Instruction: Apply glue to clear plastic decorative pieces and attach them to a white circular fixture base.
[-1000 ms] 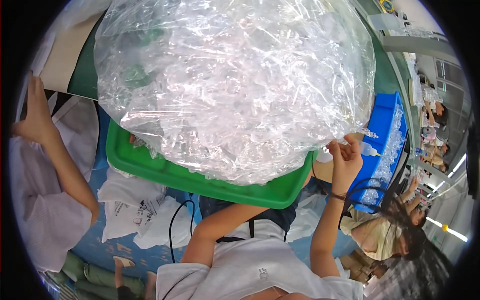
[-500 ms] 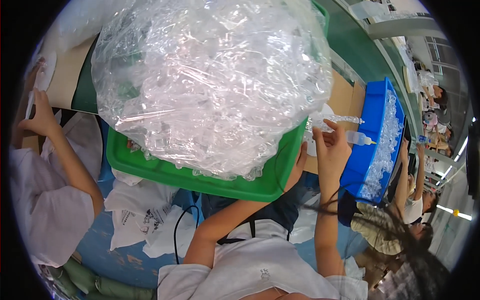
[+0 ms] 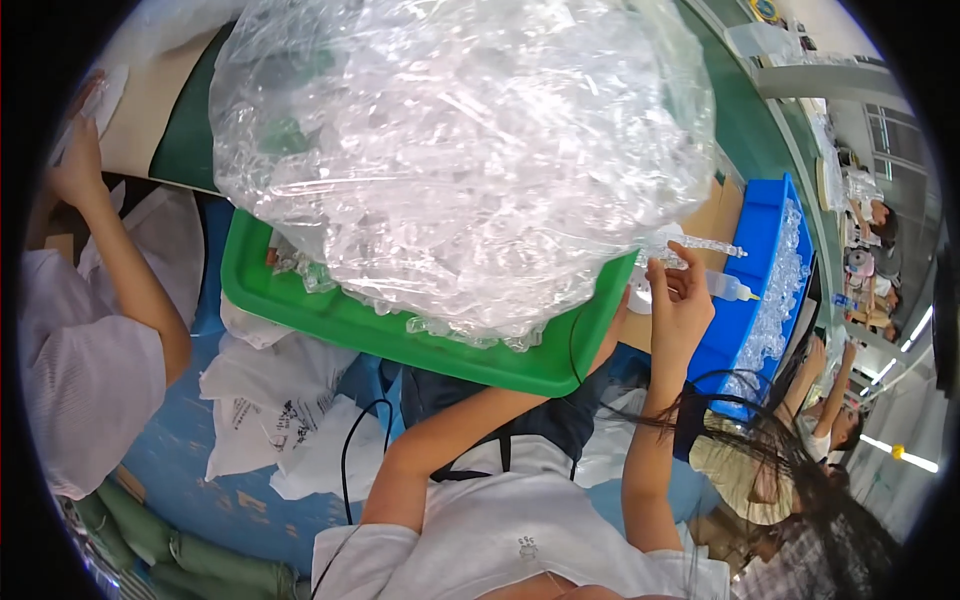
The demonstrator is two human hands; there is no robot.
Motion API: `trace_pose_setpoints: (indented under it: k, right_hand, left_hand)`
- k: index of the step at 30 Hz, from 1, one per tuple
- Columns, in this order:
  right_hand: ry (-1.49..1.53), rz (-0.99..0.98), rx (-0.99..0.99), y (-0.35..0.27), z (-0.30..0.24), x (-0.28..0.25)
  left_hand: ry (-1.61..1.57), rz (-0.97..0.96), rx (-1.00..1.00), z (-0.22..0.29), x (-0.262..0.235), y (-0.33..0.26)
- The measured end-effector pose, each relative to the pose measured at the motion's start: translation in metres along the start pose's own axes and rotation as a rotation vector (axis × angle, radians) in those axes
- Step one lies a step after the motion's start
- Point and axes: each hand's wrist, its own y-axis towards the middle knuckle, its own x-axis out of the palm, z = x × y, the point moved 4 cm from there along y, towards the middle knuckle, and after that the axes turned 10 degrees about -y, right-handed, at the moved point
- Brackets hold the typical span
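A large clear plastic bag (image 3: 470,150) stuffed with clear plastic parts rests on a green tray (image 3: 400,340) in front of me. My right hand (image 3: 680,305) is raised at the tray's right corner, fingers closed on a small clear plastic tube (image 3: 700,245); a small clear nozzle-tipped bottle (image 3: 730,288) shows just behind the fingers. My left forearm reaches up to the tray's right edge, where my left hand (image 3: 614,325) is mostly hidden behind the rim, so its grip cannot be seen.
A blue bin (image 3: 760,250) holding several clear parts stands right of the tray. Another person in white (image 3: 90,330) works at the left with a raised hand. White printed bags (image 3: 270,400) lie below. More people sit at the far right.
The view has shifted, so the bag and tray sit more to the left. My right hand stays by the tray corner, now holding the clear tube up in front of the blue bin.
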Motion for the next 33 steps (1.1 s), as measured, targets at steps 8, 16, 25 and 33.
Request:
trace_pose_setpoints:
  k: [8,16,25,33]
  right_hand:
    - [0.091,0.029,0.041,-0.002,0.023,0.006]
    - [-0.111,0.050,-0.102,-0.001,0.008,0.003]
    - [-0.123,0.074,-0.125,-0.007,0.013,0.004]
    - [0.428,-0.017,0.080,-0.004,0.052,0.006]
  left_hand:
    - [-0.076,-0.001,0.011,0.013,0.006,-0.003]
    - [-0.188,0.014,0.013,0.024,0.025,-0.013]
    - [-0.256,-0.057,-0.029,0.029,0.040,-0.019]
    - [-0.185,0.026,0.012,0.024,0.030,-0.015]
